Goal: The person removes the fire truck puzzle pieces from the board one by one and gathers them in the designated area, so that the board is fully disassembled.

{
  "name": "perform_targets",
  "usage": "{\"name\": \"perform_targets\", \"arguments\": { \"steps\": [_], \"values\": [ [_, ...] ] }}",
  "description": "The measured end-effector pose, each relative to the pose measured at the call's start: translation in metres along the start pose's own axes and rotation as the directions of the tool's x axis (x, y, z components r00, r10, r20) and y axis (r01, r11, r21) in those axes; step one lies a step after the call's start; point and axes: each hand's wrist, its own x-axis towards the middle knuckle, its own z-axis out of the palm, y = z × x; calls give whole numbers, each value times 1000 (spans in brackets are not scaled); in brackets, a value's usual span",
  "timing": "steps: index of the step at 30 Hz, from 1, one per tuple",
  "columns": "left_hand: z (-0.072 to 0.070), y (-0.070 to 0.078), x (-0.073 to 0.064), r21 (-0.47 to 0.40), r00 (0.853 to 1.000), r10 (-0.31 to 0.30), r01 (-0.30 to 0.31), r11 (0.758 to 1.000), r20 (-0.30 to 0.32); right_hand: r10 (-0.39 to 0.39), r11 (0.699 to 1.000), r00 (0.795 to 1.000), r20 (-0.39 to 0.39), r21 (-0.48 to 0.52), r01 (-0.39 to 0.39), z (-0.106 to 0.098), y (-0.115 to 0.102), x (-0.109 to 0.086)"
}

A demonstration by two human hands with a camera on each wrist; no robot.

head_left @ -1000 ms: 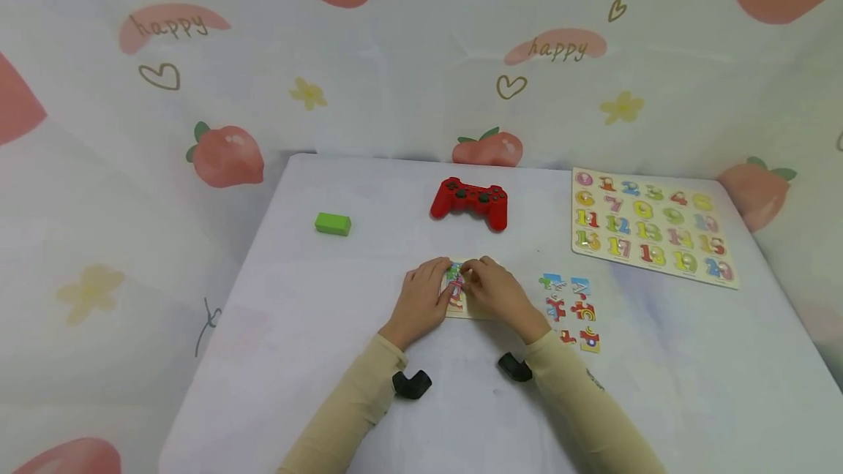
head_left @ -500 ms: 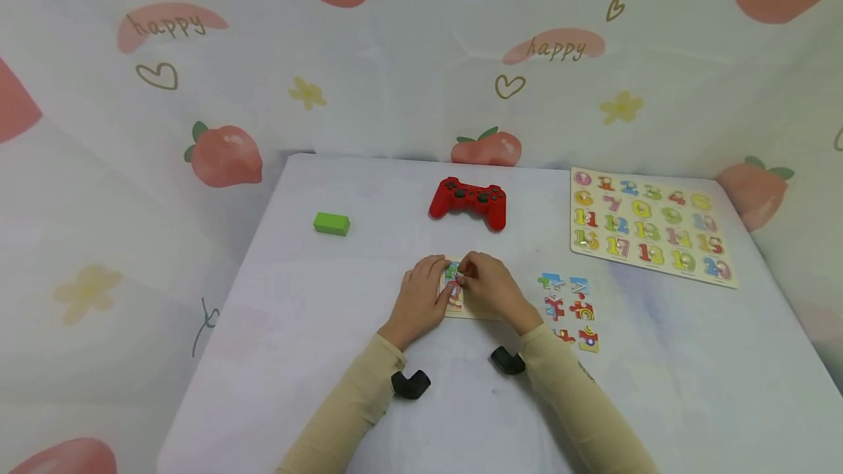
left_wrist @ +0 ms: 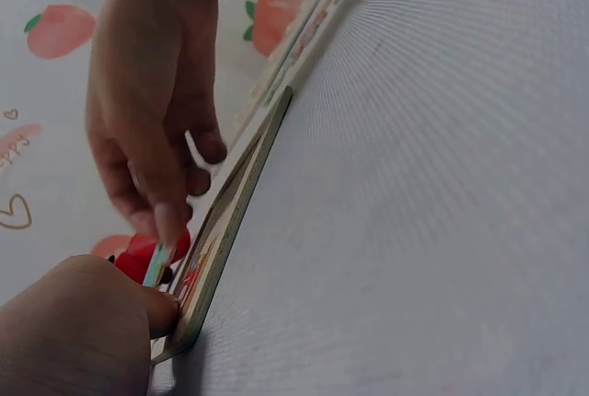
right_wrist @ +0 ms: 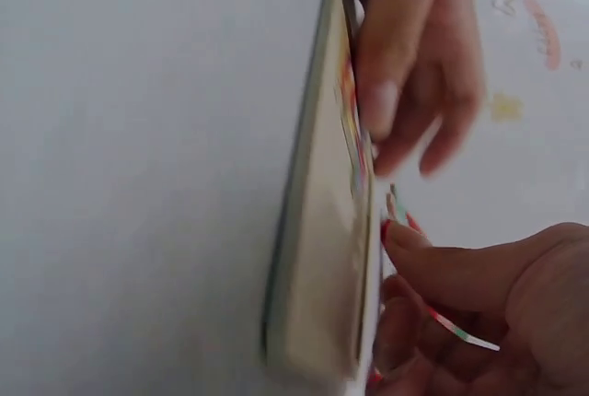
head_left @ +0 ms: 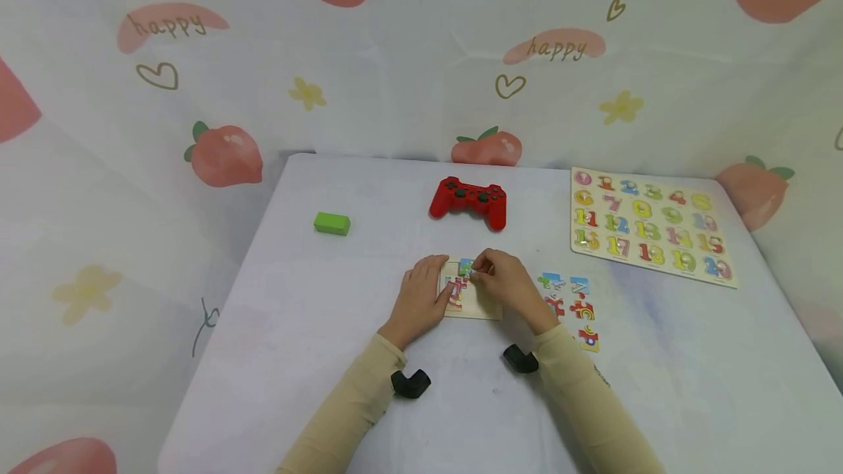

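The left hand (head_left: 423, 291) holds the left side of a small wooden puzzle board (head_left: 481, 306), its thumb over a red and white puzzle piece (head_left: 454, 295) lying in the tray. Between thumb and fingertips, the right hand (head_left: 506, 284) pinches a blue and green puzzle piece (head_left: 465, 268) at the board's upper part. Seen from the left wrist, this piece (left_wrist: 158, 265) stands tilted above the board (left_wrist: 225, 221). In the right wrist view the left thumb (right_wrist: 379, 106) lies on the board's face, while the right hand (right_wrist: 488, 295) is beside its edge.
Several loose puzzle pieces (head_left: 582, 311) lie right of the board, partly behind the right forearm. Further back are a red game controller (head_left: 469, 202), a green block (head_left: 332, 224) and a number board (head_left: 652, 225). Black wrist mounts (head_left: 411, 384) sit by both wrists.
The right hand first moved left over the board, then drew back right, with the blue and green piece now showing higher on the board. The left hand stayed in place.
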Motion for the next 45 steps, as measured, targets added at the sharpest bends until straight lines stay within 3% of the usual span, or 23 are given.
{"name": "perform_targets", "arguments": {
  "steps": [6,14,20,36,40,45],
  "values": [
    [-3,0,0,-5,1000,-11,11,1000,16,74,996,997,19,-46,-73,-26,21,-14],
    [-8,2,1,-25,998,-35,37,999,50,74,994,997,28,-88,-71,-50,47,-28],
    [-7,3,0,-24,999,-29,31,999,46,91,991,993,72,-103,-84,-54,57,-30],
    [-7,4,0,3,999,-9,9,1000,35,62,990,996,65,-133,-53,-56,60,-31],
    [-7,5,0,8,999,-12,12,1000,47,83,989,996,24,-128,-79,-62,58,-34],
    [-8,4,2,-9,998,-9,10,1000,66,71,993,990,-121,-86,-81,-69,54,-38]
  ]
}}
